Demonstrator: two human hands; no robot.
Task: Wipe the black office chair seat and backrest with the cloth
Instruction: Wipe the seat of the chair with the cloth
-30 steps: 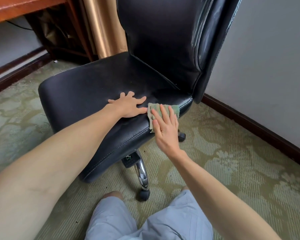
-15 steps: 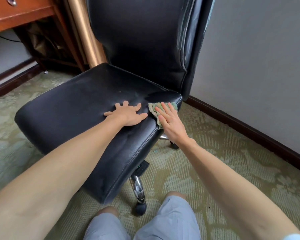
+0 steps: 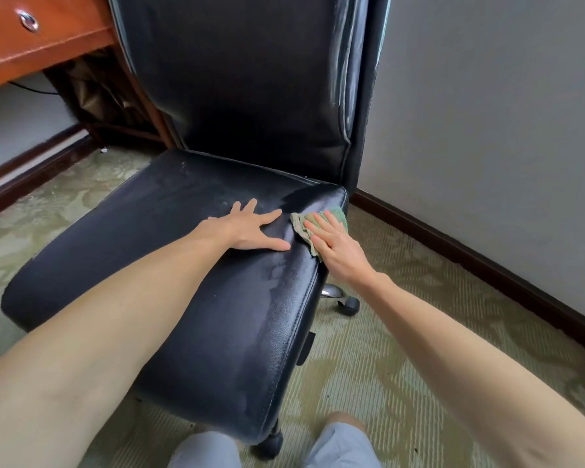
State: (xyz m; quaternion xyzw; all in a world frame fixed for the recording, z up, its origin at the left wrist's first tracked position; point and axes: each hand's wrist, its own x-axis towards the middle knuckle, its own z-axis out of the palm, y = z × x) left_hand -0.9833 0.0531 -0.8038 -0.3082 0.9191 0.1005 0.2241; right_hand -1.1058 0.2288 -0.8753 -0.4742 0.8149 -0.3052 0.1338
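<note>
The right hand (image 3: 335, 246) pressed the cloth (image 3: 306, 229) with straight fingers on the seat (image 3: 190, 251)'s right rear edge, backrest (image 3: 250, 82) directly beyond, while the left hand (image 3: 250, 228) lay flat, splayed.

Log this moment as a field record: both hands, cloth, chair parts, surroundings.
left hand: flat on the seat, fingers spread, holding nothing
right hand: straight fingers pressing the cloth against the seat's right edge
cloth: green, crumpled, mostly under the right hand
seat: black, streaky sheen on top
backrest: black, upright, neither hand on it
surroundings: wooden desk at left rear, patterned carpet, grey wall on the right
</note>
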